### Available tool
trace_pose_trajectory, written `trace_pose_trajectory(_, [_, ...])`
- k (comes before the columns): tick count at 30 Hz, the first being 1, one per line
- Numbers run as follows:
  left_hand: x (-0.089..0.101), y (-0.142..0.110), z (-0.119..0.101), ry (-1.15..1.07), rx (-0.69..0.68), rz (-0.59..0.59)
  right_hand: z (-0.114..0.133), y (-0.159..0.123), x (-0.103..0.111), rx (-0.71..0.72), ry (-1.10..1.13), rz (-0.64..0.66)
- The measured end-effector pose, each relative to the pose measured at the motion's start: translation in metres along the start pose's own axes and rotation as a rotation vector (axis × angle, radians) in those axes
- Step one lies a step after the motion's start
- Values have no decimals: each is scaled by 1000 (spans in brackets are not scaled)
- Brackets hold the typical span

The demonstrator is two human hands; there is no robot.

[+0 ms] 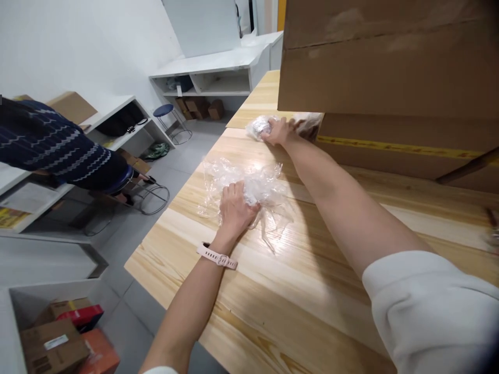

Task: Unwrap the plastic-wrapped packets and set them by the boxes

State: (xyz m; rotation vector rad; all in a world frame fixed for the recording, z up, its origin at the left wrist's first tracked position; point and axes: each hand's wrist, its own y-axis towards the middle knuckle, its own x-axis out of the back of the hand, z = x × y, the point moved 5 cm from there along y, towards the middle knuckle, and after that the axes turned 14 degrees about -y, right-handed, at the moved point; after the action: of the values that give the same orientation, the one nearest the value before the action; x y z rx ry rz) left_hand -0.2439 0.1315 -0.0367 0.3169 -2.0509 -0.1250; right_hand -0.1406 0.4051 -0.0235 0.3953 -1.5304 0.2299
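My left hand (236,208) presses down on a crumpled heap of clear plastic wrap (268,184) on the wooden table (187,223), its fingers curled into the film. A pink watch band circles that wrist. Farther off, my right hand (279,131) is closed over a small bundle wrapped in clear plastic (258,126); what lies inside the wrapping cannot be made out. Just right of that hand, partly hidden by it, more plastic-wrapped stuff (307,122) with something brown lies against a cardboard box.
A large cardboard box (382,67) towers over the table's right side, with a yellow-taped carton (390,140) below it. To the left, a person in a patterned sweater (58,145) sits on a stool. A blue stool (163,110) and shelves (218,70) stand beyond. Boxes (54,343) fill the lower left.
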Motion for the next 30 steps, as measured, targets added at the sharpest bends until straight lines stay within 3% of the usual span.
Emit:
trace_pose_trajectory(4, [3, 0, 0, -8, 23, -13, -2, -35, 1, -163, 14, 23])
trace_pose_trajectory(11, [21, 5, 23, -91, 233, -145, 18, -107, 15, -115, 25, -14])
trace_pose_trajectory(17, [30, 6, 37, -243, 328, -202, 32, -221, 30, 183, 24, 45])
trace_pose_trajectory(21, [32, 7, 42, -339, 387, -233, 38, -285, 62, 687, 29, 301])
trace_pose_trajectory(23, [31, 8, 42, -352, 399, -241, 41, -275, 80, 742, 89, 345])
trace_pose_trajectory(24, [30, 8, 41, -348, 403, -240, 43, -255, 88, 695, 124, 290])
trace_pose_trajectory(27, [26, 8, 39, -307, 395, -237, 56, -166, 97, 458, 136, -54])
trace_pose_trajectory(28, [25, 7, 38, -287, 388, -241, 61, -135, 92, 380, 103, -109])
trace_pose_trajectory(30, [24, 6, 37, -246, 366, -256, 66, -76, 73, 224, 55, -87])
